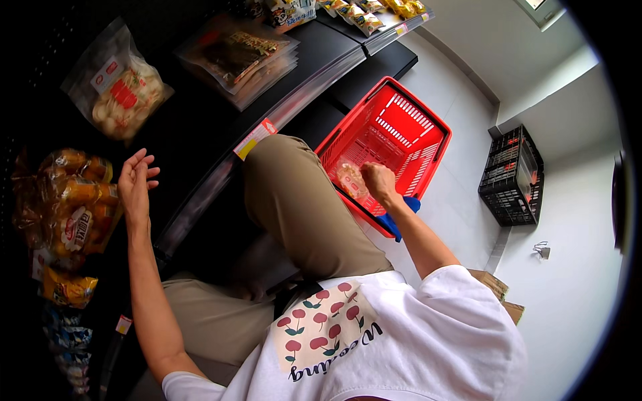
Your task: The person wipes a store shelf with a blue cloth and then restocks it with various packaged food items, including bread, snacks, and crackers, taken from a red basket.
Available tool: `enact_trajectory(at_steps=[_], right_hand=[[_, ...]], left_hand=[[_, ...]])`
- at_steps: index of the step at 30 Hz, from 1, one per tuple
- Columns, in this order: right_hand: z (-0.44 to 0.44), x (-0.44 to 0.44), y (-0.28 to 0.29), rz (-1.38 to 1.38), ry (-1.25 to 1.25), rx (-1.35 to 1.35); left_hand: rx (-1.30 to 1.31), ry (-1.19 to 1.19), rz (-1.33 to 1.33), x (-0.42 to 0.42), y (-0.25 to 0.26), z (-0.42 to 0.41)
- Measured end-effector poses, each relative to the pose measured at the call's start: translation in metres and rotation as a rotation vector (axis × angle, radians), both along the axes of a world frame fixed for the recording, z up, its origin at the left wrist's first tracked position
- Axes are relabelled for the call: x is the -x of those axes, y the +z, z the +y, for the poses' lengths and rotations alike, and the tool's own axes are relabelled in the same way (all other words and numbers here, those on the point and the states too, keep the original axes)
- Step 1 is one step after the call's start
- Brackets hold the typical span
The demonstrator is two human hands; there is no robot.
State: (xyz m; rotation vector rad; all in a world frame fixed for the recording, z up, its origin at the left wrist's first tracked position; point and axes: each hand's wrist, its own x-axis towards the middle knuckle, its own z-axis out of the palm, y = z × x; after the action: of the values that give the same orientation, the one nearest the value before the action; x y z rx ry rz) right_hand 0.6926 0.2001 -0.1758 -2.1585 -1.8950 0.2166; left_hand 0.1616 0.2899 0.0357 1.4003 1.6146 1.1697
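My right hand (379, 183) is over the red plastic shopping basket (445, 131), its fingers curled. A clear bag of pale food (352, 180) with red printing shows in the basket, beside those fingers. Whether they grip the bag is hidden. On the left, my left hand (136, 185) is raised over the black shelf with its fingers partly spread and holds nothing. Packaged bread rolls (80, 210) are next to it. Farther back on the shelf sits a larger clear bag of pale round food (123, 92).
Stacked flat food packets (241, 55) and small snack packs (356, 15) are on the shelf (326, 42), which has a price-tag rail (296, 103). A blue cloth-like item (393, 223) touches the basket. Black plastic crates (511, 175) and cardboard boxes (489, 284) stand by the wall.
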Motion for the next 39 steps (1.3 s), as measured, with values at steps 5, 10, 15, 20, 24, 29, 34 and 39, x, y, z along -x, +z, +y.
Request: enact_trajectory(at_steps=[5, 10, 15, 20, 24, 29, 34, 39], right_hand=[[-0.005, 0.015, 0.004, 0.103, 0.029, 0.099], [-0.003, 0.009, 0.030, 0.272, -0.117, 0.158], [0.004, -0.007, 0.026, 0.276, -0.105, 0.175], [0.012, -0.020, 0.011, 0.295, -0.124, 0.244], [0.014, -0.028, 0.000, 0.214, -0.097, 0.160], [0.015, -0.034, -0.001, 0.196, -0.146, 0.178], [0.008, -0.051, -0.013, 0.025, -0.094, 0.214], [0.003, -0.053, -0.023, 0.023, -0.080, 0.149]], left_hand=[[0.004, -0.005, -0.001, 0.004, 0.002, 0.002], [-0.013, -0.011, 0.000, -0.002, 0.008, 0.000], [-0.012, -0.006, -0.006, -0.004, 0.013, -0.004], [-0.027, -0.009, -0.003, 0.000, 0.013, -0.011], [-0.045, -0.016, -0.005, 0.007, 0.012, -0.014], [-0.052, -0.005, -0.012, 0.002, 0.015, -0.015], [-0.064, -0.002, 0.019, 0.002, 0.014, -0.017], [-0.043, -0.019, 0.012, 0.000, 0.009, -0.016]])
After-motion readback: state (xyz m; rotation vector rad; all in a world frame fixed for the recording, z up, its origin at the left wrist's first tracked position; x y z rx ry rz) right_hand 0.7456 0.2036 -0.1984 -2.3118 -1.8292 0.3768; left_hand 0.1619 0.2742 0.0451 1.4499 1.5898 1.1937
